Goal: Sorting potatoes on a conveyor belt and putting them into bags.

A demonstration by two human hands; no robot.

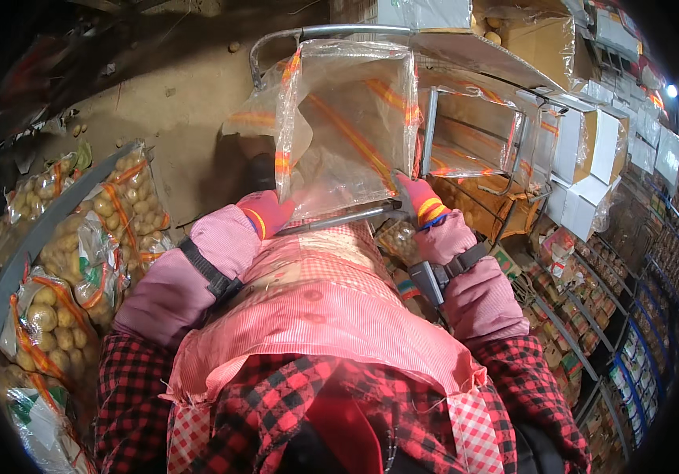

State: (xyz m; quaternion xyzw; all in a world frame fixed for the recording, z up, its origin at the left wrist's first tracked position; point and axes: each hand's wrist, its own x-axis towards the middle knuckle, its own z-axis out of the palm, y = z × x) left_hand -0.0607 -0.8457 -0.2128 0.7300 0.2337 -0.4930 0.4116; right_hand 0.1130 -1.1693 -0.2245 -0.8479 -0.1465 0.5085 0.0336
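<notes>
A clear plastic bag with orange and yellow stripes (345, 130) stands spread around a metal tube frame (351, 29), its mouth wide. My left hand (267, 213), in a pink-red knit glove, is at the bag's near left corner, its fingers blurred against the plastic. At the near right corner, my right hand (419, 195), gloved alike, has its fingers curled on the bag's edge. Between the two hands runs a metal bar (345, 219). No potatoes show inside this bag. A second clear striped bag (472, 136) hangs in another tube frame to the right.
Filled bags of potatoes (55, 320) lie to the left beside a curved grey rail (25, 255). A few loose potatoes (234, 46) are on the dirt floor. White cartons (588, 142) are stacked at the right, with more packed goods beyond. A cardboard box (538, 47) stands at the upper right.
</notes>
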